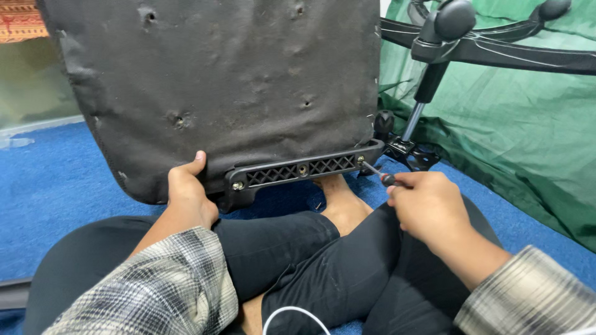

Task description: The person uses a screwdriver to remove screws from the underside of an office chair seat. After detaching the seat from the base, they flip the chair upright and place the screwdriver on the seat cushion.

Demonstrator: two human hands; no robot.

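right hand (428, 208) grips screwdriver (377, 174) (tip at bracket (298, 172))

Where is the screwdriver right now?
In the right hand, right of centre; the screwdriver tip meets the right-end screw of the black bracket.

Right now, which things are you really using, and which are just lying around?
In use:
- left hand steadying the black seat panel
- right hand holding a screwdriver at a screw on the black bracket

Lying about:
- chair base with wheels
- green cloth
- blue carpet
- white cable
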